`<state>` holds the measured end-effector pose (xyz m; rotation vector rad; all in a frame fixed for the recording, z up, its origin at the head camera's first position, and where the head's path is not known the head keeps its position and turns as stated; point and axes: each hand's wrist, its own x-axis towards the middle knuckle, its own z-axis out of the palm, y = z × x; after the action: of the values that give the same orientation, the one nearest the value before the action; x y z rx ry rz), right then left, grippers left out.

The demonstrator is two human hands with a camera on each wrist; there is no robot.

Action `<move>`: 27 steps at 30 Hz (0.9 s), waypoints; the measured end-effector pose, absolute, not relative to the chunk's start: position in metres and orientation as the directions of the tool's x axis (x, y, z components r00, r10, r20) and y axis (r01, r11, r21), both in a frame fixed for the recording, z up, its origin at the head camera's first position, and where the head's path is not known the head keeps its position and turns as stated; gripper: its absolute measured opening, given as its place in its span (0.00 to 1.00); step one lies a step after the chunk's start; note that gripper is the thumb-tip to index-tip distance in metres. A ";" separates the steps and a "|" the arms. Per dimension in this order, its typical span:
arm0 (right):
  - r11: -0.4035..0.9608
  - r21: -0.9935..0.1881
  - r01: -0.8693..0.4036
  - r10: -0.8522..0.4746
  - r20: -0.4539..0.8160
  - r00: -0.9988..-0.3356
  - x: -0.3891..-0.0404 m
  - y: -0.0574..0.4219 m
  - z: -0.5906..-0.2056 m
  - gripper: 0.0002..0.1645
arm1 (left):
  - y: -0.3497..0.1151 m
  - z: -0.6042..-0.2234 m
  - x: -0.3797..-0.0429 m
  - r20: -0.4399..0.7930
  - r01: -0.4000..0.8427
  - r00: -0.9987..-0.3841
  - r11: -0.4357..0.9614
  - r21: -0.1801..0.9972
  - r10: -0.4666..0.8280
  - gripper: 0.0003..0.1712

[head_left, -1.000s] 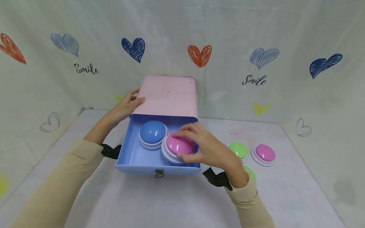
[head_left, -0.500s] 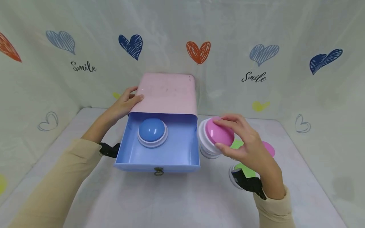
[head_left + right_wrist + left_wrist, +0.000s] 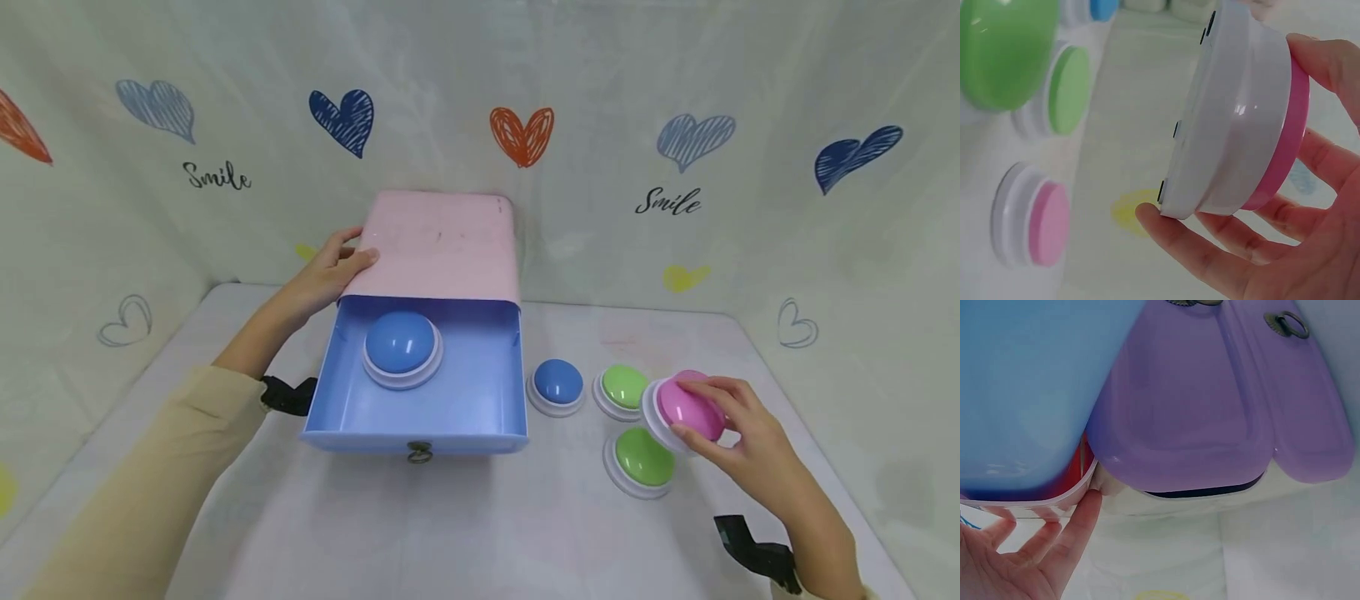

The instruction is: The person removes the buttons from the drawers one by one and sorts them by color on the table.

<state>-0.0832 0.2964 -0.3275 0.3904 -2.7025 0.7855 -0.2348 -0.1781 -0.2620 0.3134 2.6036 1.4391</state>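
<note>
A pink-topped drawer box (image 3: 442, 246) stands against the back, its blue drawer (image 3: 468, 371) pulled out. Inside the drawer's left half sits a large blue push button (image 3: 400, 343) on a white base. My left hand (image 3: 322, 279) rests on the box's left side, thumb on the top edge; the left wrist view shows its fingers against the side. My right hand (image 3: 761, 450) grips a large pink push button (image 3: 686, 410) by its rim, raised over the right of the table and tilted. A smaller pink button (image 3: 1047, 222) stands below it, mostly hidden in the head view.
To the right of the drawer stand a small blue button (image 3: 558, 383), a small green button (image 3: 625, 387) and a large green button (image 3: 643, 458). Two purple drawers (image 3: 1179, 412) show under the blue one. A heart-patterned curtain (image 3: 600, 75) hangs behind.
My right hand has lifted the large pink button out of the drawer and carried it right, past the green buttons. My left hand stays on the box. The blue button remains in the drawer.
</note>
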 end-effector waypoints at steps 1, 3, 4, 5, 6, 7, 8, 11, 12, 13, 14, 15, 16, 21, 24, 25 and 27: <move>0.826 -0.472 -0.308 -0.159 0.329 -0.931 -0.083 0.302 -0.332 0.33 | -0.178 -0.262 -0.235 -0.032 0.107 -0.967 0.519 0.848 0.253 0.42; 0.842 -0.471 -0.261 -0.136 0.284 -0.949 -0.082 0.312 -0.342 0.33 | -0.178 -0.261 -0.235 -0.036 0.102 -0.968 0.519 0.849 0.250 0.42; 0.851 -0.468 -0.240 -0.125 0.264 -0.957 -0.082 0.317 -0.346 0.33 | -0.178 -0.261 -0.235 -0.038 0.099 -0.968 0.518 0.850 0.249 0.42; 0.857 -0.465 -0.222 -0.115 0.247 -0.962 -0.082 0.321 -0.351 0.32 | -0.178 -0.261 -0.235 -0.039 0.099 -0.968 0.519 0.849 0.249 0.42; 0.862 -0.463 -0.205 -0.103 0.237 -0.966 -0.082 0.326 -0.355 0.32 | -0.178 -0.261 -0.234 -0.038 0.101 -0.968 0.521 0.847 0.249 0.42; 0.870 -0.457 -0.185 -0.090 0.222 -0.971 -0.082 0.329 -0.360 0.32 | -0.178 -0.261 -0.234 -0.037 0.103 -0.968 0.523 0.846 0.250 0.42; 0.876 -0.452 -0.168 -0.079 0.209 -0.975 -0.083 0.333 -0.364 0.32 | -0.178 -0.261 -0.234 -0.035 0.105 -0.968 0.523 0.846 0.250 0.42; 0.900 -0.424 -0.101 -0.045 0.142 -0.989 -0.083 0.341 -0.374 0.33 | -0.177 -0.261 -0.234 -0.033 0.108 -0.967 0.524 0.845 0.252 0.42; 0.906 -0.417 -0.075 -0.033 0.108 -0.994 -0.084 0.343 -0.377 0.34 | -0.176 -0.261 -0.234 -0.033 0.108 -0.967 0.523 0.845 0.253 0.42; 0.911 -0.410 -0.052 -0.023 0.074 -0.997 -0.084 0.345 -0.380 0.35 | -0.176 -0.261 -0.234 -0.032 0.109 -0.967 0.522 0.846 0.253 0.42; 0.914 -0.404 -0.032 -0.016 0.044 -0.999 -0.084 0.347 -0.382 0.35 | -0.176 -0.261 -0.234 -0.033 0.108 -0.967 0.522 0.846 0.254 0.42; 0.917 -0.398 -0.017 -0.010 0.020 -1.000 -0.085 0.349 -0.384 0.36 | -0.176 -0.261 -0.234 -0.034 0.108 -0.967 0.523 0.846 0.254 0.42; 0.918 -0.396 -0.003 -0.005 -0.003 -1.000 -0.085 0.350 -0.385 0.37 | -0.176 -0.261 -0.234 -0.033 0.109 -0.967 0.525 0.844 0.254 0.42; 0.922 -0.388 0.023 0.009 -0.040 -0.999 -0.084 0.356 -0.388 0.39 | -0.177 -0.261 -0.233 -0.033 0.106 -0.968 0.522 0.846 0.249 0.42; 0.923 -0.381 0.054 0.024 -0.083 -0.996 -0.083 0.359 -0.388 0.40 | -0.177 -0.261 -0.233 -0.031 0.107 -0.968 0.519 0.848 0.250 0.42; 0.924 -0.377 0.060 0.027 -0.094 -0.995 -0.083 0.360 -0.388 0.41 | -0.177 -0.261 -0.233 -0.030 0.107 -0.968 0.518 0.849 0.250 0.42; 0.925 -0.375 0.064 0.026 -0.105 -0.994 -0.083 0.361 -0.388 0.41 | -0.177 -0.261 -0.233 -0.031 0.105 -0.968 0.516 0.850 0.248 0.42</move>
<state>-0.0829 0.3605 -0.3879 -0.0744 -3.1783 0.6244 -0.2332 -0.1775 -0.2608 0.3057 2.6030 1.4442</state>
